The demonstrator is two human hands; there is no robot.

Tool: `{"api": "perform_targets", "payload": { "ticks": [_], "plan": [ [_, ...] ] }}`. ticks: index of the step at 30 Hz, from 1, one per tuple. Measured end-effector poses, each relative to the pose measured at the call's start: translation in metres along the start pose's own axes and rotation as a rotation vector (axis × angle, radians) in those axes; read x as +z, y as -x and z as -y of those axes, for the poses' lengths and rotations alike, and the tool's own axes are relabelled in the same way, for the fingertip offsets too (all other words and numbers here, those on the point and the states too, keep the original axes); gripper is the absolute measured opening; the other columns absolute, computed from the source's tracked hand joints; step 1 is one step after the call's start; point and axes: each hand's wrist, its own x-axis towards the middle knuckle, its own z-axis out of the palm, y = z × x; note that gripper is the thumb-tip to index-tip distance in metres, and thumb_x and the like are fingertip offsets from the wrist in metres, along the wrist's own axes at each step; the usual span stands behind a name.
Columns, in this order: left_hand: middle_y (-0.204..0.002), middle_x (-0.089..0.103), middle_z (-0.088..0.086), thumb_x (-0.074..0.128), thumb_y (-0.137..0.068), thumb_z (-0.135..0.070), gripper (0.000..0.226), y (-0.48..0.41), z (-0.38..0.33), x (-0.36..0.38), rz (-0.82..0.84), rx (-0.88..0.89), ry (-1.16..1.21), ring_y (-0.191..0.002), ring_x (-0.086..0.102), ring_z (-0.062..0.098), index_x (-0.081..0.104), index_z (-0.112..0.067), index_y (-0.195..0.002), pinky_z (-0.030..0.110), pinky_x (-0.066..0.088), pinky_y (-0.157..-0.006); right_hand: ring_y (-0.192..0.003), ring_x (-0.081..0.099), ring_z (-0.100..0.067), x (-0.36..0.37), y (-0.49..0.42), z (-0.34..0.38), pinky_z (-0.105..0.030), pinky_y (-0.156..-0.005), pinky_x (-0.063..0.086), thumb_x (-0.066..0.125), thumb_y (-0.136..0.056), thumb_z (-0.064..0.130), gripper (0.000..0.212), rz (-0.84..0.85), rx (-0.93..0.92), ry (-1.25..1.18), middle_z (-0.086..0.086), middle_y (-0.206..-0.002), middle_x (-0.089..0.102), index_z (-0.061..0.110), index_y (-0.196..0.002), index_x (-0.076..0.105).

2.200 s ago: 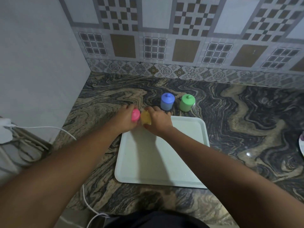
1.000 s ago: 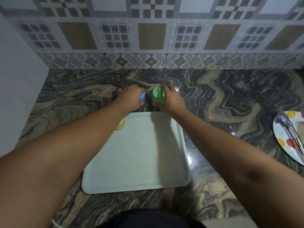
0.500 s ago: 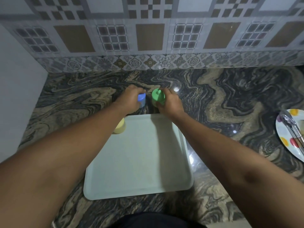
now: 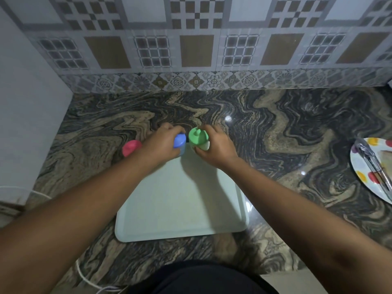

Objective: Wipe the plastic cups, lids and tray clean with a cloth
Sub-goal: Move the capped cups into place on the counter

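Observation:
A pale tray (image 4: pixel 186 204) lies on the marble counter in front of me. My left hand (image 4: pixel 162 145) grips a blue-lidded cup (image 4: pixel 179 141) over the tray's far edge. Beside it my right hand (image 4: pixel 214 148) grips a green-lidded cup (image 4: pixel 198 138), tilted toward the left. The two cups are close but apart. A pink-lidded cup (image 4: pixel 131 147) shows left of my left forearm, partly hidden by it. No cloth is in view.
The marble counter (image 4: pixel 286 134) runs to a tiled back wall (image 4: pixel 195 49) and a plain side wall (image 4: pixel 25 98) on the left. A spotted plate (image 4: pixel 360 166) with metal tongs (image 4: pixel 373 164) lies at the right edge. A white cable (image 4: pixel 84 279) hangs at the near left.
Earlier my hands held the pink and yellow cups; now they hold the blue and green ones, drawn nearer the tray. The pink cup has come into view at the left, the yellow one is hidden.

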Motion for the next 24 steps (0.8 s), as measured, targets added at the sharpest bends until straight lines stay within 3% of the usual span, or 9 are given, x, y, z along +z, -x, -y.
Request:
{"api": "perform_targets", "payload": {
  "ticks": [6,16,18,20,22,24],
  "plan": [
    [-0.123,0.048,0.002,0.070,-0.077,-0.033,0.053,0.010,-0.001,0.009,0.010,0.034,-0.169,-0.103,0.061,0.032,0.051,-0.031,-0.127,0.050,0.039,-0.094,-0.104,0.064,-0.037,0.011,0.011,-0.002,-0.041,-0.077,0.054,0.079,-0.077,0.039,0.063,0.034,0.005,0.009,-0.008,-0.127,0.056,0.021,-0.132,0.054],
    [-0.123,0.054,-0.001,0.067,-0.075,-0.039,0.053,0.016,0.004,0.013,-0.021,0.038,-0.279,-0.119,0.048,0.027,0.050,-0.035,-0.125,0.051,0.033,-0.097,-0.105,0.063,-0.036,0.026,0.016,0.006,-0.045,-0.075,0.056,0.075,-0.081,0.039,0.064,0.031,0.005,0.002,-0.008,-0.127,0.055,0.019,-0.135,0.048],
    [-0.132,0.051,0.000,0.069,-0.074,-0.044,0.060,0.017,0.005,0.014,-0.011,0.037,-0.290,-0.127,0.043,0.028,0.048,-0.037,-0.130,0.053,0.032,-0.099,-0.109,0.062,-0.036,0.026,0.017,0.006,-0.046,-0.078,0.056,0.077,-0.079,0.041,0.071,0.034,0.017,-0.003,-0.008,-0.130,0.054,0.020,-0.139,0.046],
    [-0.152,0.036,0.005,0.069,-0.071,-0.059,0.076,0.020,0.003,0.013,-0.004,0.033,-0.295,-0.143,0.026,0.032,0.040,-0.041,-0.139,0.059,0.027,-0.105,-0.118,0.059,-0.034,0.023,0.016,0.005,-0.048,-0.085,0.056,0.086,-0.071,0.043,0.091,0.074,0.043,-0.004,-0.008,-0.139,0.050,0.021,-0.147,0.040],
    [-0.161,0.023,0.004,0.063,-0.072,-0.070,0.080,0.027,0.001,0.007,-0.105,0.036,-0.242,-0.150,0.013,0.030,0.037,-0.044,-0.144,0.062,0.024,-0.108,-0.128,0.054,-0.033,0.014,0.017,0.002,-0.049,-0.094,0.053,0.093,-0.063,0.041,0.111,0.098,0.070,-0.017,-0.007,-0.147,0.044,0.022,-0.154,0.033],
    [-0.160,0.029,-0.001,0.058,-0.077,-0.068,0.072,0.038,0.004,-0.006,-0.280,0.029,-0.153,-0.149,0.016,0.027,0.040,-0.043,-0.142,0.060,0.026,-0.108,-0.133,0.051,-0.031,0.003,0.025,-0.005,-0.046,-0.101,0.051,0.092,-0.068,0.037,0.108,0.061,0.104,-0.055,-0.008,-0.151,0.042,0.022,-0.156,0.031]
  ]
}}
